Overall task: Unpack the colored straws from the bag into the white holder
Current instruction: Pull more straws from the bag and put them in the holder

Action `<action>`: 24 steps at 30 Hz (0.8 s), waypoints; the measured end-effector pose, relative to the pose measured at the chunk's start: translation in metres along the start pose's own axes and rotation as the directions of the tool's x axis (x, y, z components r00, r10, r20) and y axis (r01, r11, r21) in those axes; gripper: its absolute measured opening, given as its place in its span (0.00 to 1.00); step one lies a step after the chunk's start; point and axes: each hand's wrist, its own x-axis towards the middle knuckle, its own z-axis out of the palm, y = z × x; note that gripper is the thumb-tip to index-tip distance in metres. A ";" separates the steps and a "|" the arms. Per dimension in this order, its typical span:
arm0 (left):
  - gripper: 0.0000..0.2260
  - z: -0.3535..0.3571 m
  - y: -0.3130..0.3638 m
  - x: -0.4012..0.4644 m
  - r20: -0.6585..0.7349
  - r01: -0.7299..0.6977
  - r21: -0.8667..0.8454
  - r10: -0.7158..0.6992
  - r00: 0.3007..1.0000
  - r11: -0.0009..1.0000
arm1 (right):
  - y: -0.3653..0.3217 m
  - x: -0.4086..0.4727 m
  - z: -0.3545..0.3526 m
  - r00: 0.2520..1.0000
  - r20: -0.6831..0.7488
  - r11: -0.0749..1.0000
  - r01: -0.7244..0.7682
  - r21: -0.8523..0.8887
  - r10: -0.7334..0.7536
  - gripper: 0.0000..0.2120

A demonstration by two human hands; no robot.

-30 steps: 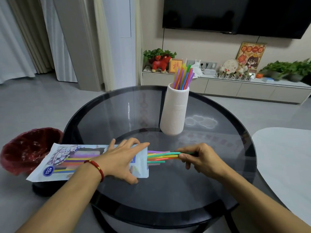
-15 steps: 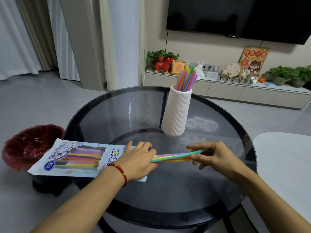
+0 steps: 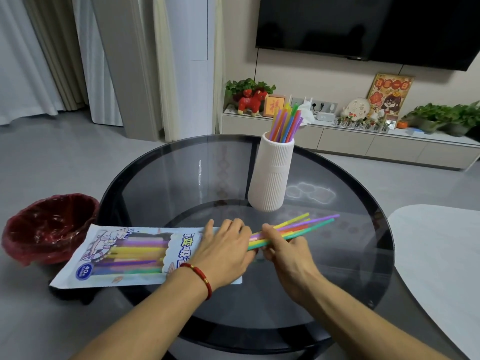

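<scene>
Gripping a fan of colored straws [image 3: 301,227] between thumb and curled fingers, my right hand [image 3: 283,252] is closed around their near ends, just above the dark glass tabletop [image 3: 181,178]. The straws point away to the right, green, purple, yellow and orange, their far tips spread apart over the glass toward the right edge of the tabletop. Whether their near ends are clear of the bag mouth I cannot tell, since my hands cover that spot.

My left hand [image 3: 226,252] lies flat, palm down and fingers stretched, pressing on the open end of the bag [image 3: 124,255]. It holds nothing inside it; it only pins the bag to the glass. A red cord bracelet [image 3: 200,278] sits on that wrist. The two hands are nearly touching.

The bag lies lengthwise along the near left part of the tabletop, its closed end hanging past the left edge. More straws show through its clear window, lying side by side.

Beyond my hands, near the middle of the tabletop, the white holder [image 3: 271,175] stands upright, ribbed and slightly wider at the base. A bunch of straws already stands in it, leaning to the right and sticking out above the rim.

On the floor, off the left edge, sits a bin with a red liner [image 3: 49,227], partly behind the bag's overhanging end.
</scene>
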 end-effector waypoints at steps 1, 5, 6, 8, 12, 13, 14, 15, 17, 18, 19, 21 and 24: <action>0.14 0.000 -0.002 0.000 0.010 0.018 -0.002 -0.018 1.000 1.000 | -0.003 0.006 -0.004 0.999 -0.035 0.999 0.031 -0.033 -0.032 0.14; 0.14 0.000 -0.017 -0.001 0.070 0.065 0.016 -0.066 0.995 0.998 | -0.021 0.025 -0.028 0.980 -0.147 0.990 0.128 -0.058 -0.135 0.12; 0.14 0.000 -0.019 0.000 0.076 0.055 0.009 -0.056 0.996 0.998 | -0.021 0.026 -0.030 0.982 -0.143 0.992 0.126 -0.015 -0.126 0.12; 0.14 0.001 -0.017 0.000 0.071 0.025 0.005 -0.025 0.997 1.000 | -0.016 0.024 -0.028 0.991 -0.108 0.990 0.093 0.107 -0.082 0.11; 0.14 0.001 -0.012 0.001 0.042 0.006 0.017 -0.007 0.999 1.000 | -0.011 0.022 -0.023 0.991 -0.082 0.994 0.106 0.017 -0.105 0.13; 0.13 0.001 -0.012 0.000 0.035 0.007 0.016 -0.008 0.999 1.000 | -0.012 0.022 -0.023 0.990 -0.074 0.993 0.116 -0.014 -0.117 0.14; 0.13 0.001 -0.012 0.000 0.029 0.006 0.015 -0.006 1.000 1.000 | -0.013 0.022 -0.024 0.988 -0.068 0.990 0.133 -0.040 -0.136 0.15; 0.13 0.001 -0.012 0.000 0.023 0.004 0.010 -0.004 1.000 1.000 | -0.015 0.023 -0.025 0.985 -0.066 0.986 0.153 -0.068 -0.158 0.14; 0.11 0.002 -0.013 -0.001 0.015 0.011 -0.009 -0.011 1.000 1.000 | -0.023 0.026 -0.031 0.975 -0.089 0.974 0.192 -0.120 -0.203 0.15; 0.10 0.002 -0.014 -0.001 0.022 0.024 -0.019 -0.024 0.999 1.000 | -0.028 0.029 -0.037 0.968 -0.107 0.968 0.213 -0.133 -0.228 0.15; 0.10 0.002 -0.016 -0.002 0.038 0.039 -0.030 -0.038 0.999 0.999 | -0.035 0.031 -0.045 0.958 -0.126 0.960 0.240 -0.144 -0.259 0.15; 0.10 0.004 -0.021 -0.002 0.076 0.050 -0.045 -0.046 0.996 0.998 | -0.051 0.034 -0.065 0.926 -0.157 0.930 0.313 -0.192 -0.343 0.14; 0.11 0.006 -0.024 -0.002 0.088 0.031 -0.077 -0.024 0.996 0.997 | -0.078 0.032 -0.092 0.866 -0.162 0.863 0.418 -0.286 -0.473 0.13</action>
